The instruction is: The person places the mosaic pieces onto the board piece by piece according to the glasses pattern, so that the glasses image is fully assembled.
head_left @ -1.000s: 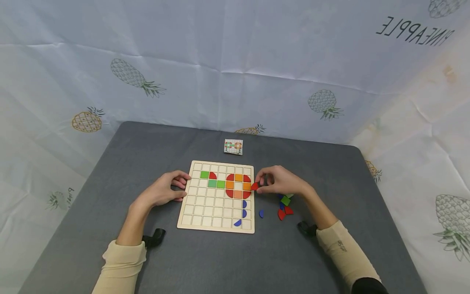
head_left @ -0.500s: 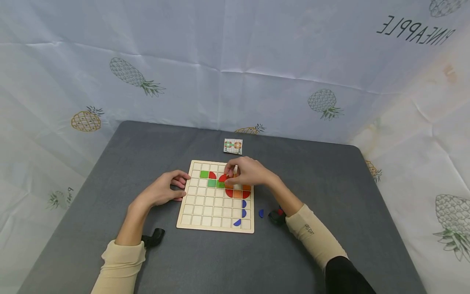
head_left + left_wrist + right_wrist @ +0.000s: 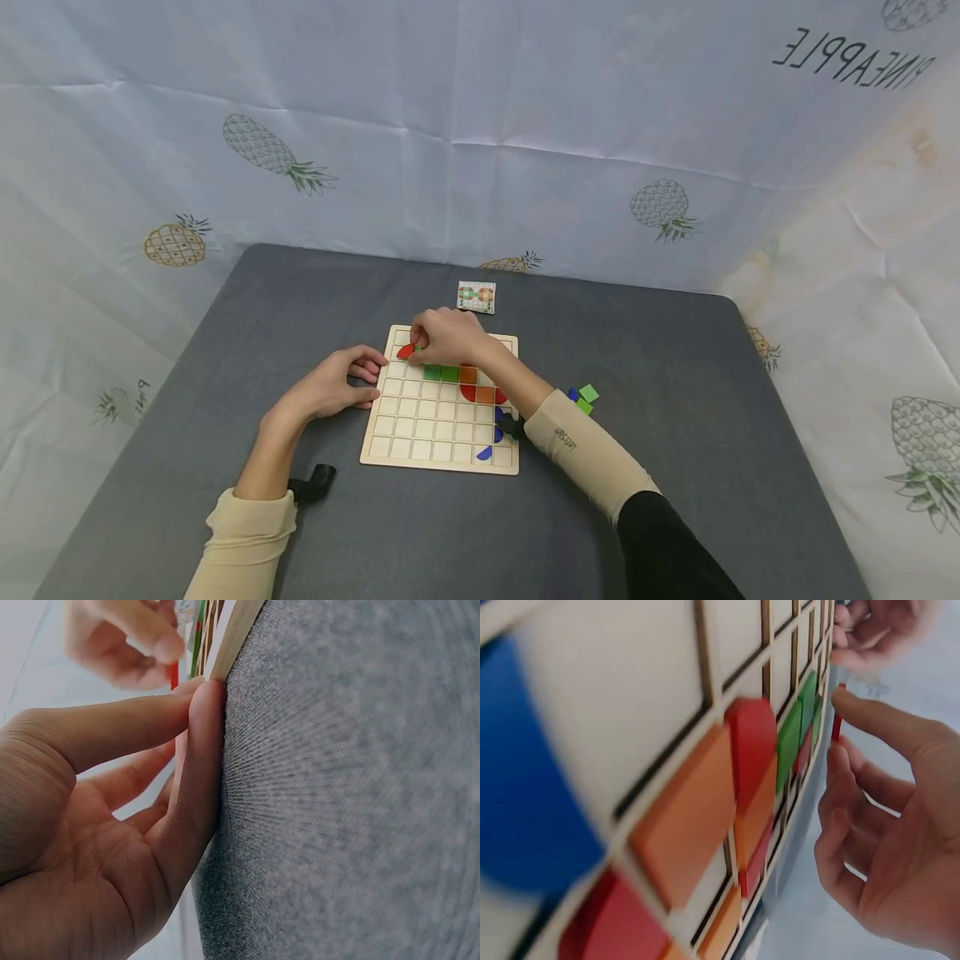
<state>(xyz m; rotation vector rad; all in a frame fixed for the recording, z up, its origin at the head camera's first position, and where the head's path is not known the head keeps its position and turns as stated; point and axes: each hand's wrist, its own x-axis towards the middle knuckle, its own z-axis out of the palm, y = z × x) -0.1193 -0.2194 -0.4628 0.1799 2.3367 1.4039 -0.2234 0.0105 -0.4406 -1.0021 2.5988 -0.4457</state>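
Note:
My left hand point(image 3: 345, 381) holds the left edge of a wooden grid board point(image 3: 408, 427); thumb and fingertips meet at that edge in the left wrist view. My right hand point(image 3: 447, 335) reaches over the board's upper left, pinching a red quarter-circle tile point(image 3: 406, 351) between thumb and fingertip. In the right wrist view this red tile stands edge-on, close over the board. Green square tiles point(image 3: 441, 372) lie in cells just below the hand. Orange squares point(image 3: 485, 395) and red rounded tiles point(image 3: 754, 742) sit farther right, partly hidden by my right forearm. Blue half-circle tiles point(image 3: 484, 452) lie at lower right.
A small printed pattern card point(image 3: 476, 297) lies beyond the board. Loose green tiles point(image 3: 588, 392) and a blue one point(image 3: 573, 394) are on the grey table point(image 3: 442, 533) to the right. A black strap end point(image 3: 315, 483) hangs by my left wrist.
My right hand has carried the red tile leftward from beside the board's right edge, across the board to its upper left. The left hand has stayed at the left edge.

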